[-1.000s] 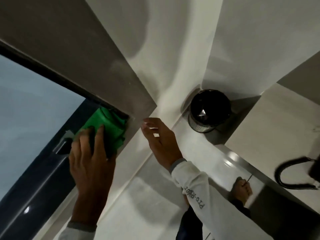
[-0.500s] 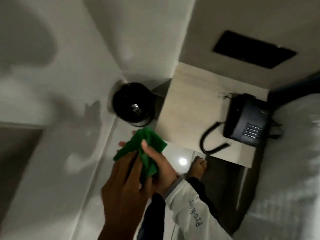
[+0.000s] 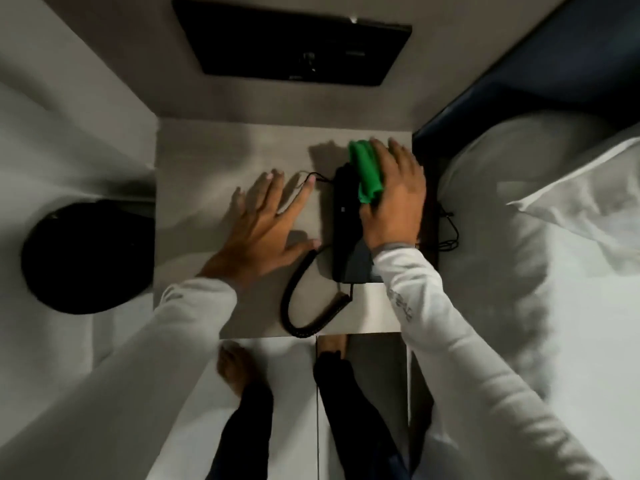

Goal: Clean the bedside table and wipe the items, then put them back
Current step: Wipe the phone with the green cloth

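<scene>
Dim bedside corner seen from above, pale walls around a light wood-grain bedside table (image 3: 207,161). At far left, on the floor beside the table, a round black bin (image 3: 83,258). Flat on the tabletop, left hand (image 3: 266,226) with fingers spread wide, palm down, index fingertip near a thin cord, thumb tip at the coiled black handset cord (image 3: 304,306). Right of centre, black telephone (image 3: 346,223) on the table, its right part hidden. On top of it, right hand (image 3: 394,199), fingers together, pressing a bunched green cloth (image 3: 367,174) against the phone. Bare feet on pale floor tiles below. At far right, white bedding (image 3: 554,237).
</scene>
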The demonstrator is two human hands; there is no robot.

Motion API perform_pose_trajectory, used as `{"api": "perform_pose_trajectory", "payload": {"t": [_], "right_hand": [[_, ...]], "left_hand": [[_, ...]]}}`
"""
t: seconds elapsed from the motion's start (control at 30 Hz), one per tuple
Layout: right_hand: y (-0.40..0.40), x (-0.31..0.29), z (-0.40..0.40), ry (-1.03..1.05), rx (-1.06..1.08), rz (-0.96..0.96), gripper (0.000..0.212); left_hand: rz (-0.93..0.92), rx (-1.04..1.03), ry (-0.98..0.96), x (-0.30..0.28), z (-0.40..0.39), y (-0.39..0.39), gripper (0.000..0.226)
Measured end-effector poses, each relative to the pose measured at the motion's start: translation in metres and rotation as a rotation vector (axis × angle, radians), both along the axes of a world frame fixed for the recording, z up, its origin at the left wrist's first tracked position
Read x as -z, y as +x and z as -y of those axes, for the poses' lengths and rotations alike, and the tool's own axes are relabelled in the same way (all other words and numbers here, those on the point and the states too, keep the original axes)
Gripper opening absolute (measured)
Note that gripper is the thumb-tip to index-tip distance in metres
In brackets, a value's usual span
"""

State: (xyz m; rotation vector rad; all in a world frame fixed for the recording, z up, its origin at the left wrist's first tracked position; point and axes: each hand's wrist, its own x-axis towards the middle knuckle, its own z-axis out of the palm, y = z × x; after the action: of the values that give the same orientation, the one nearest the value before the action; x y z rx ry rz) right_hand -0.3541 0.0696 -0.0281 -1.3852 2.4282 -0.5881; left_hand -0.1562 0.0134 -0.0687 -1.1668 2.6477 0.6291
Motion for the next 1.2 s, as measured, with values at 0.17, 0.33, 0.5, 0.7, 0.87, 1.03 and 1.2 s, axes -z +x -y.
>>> {"api": "perform_pose_trajectory", "payload": {"t": [0.17, 0.33, 0.5, 0.7, 0.87, 1.03, 1.2], "right_hand": [[0.013, 0.038, -0.013, 0.095, -0.074, -0.224, 0.072], [0.049, 0.044, -0.066, 0.002, 0.026, -0.173, 0.051], [0.086, 0.061, -0.16, 0.035, 0.023, -0.133, 0.052], [0.073, 0.012, -0.186, -0.181, 0.448, 0.295, 0.057], [-0.008, -0.001, -0.089, -0.314, 0.353, 0.089, 0.085], [-0.046, 0.045, -0.058, 0.086, -0.117, -0.109, 0.084], [-0.021, 0.056, -0.153, 0.116, -0.187, -0.052, 0.064]], "left_hand": [[0.048, 0.064, 0.049, 0.033, -0.004, -0.032, 0.103], [0.015, 0.06, -0.067, 0.043, -0.006, -0.03, 0.096], [0.025, 0.055, -0.157, 0.043, -0.01, -0.03, 0.102], [-0.038, 0.023, -0.034, 0.016, -0.004, -0.036, 0.076], [-0.096, 0.095, -0.19, 0.005, -0.029, -0.047, 0.085], [0.007, 0.061, -0.146, 0.005, -0.036, -0.054, 0.098], [0.051, 0.043, -0.122, 0.003, -0.037, -0.055, 0.099]]}}
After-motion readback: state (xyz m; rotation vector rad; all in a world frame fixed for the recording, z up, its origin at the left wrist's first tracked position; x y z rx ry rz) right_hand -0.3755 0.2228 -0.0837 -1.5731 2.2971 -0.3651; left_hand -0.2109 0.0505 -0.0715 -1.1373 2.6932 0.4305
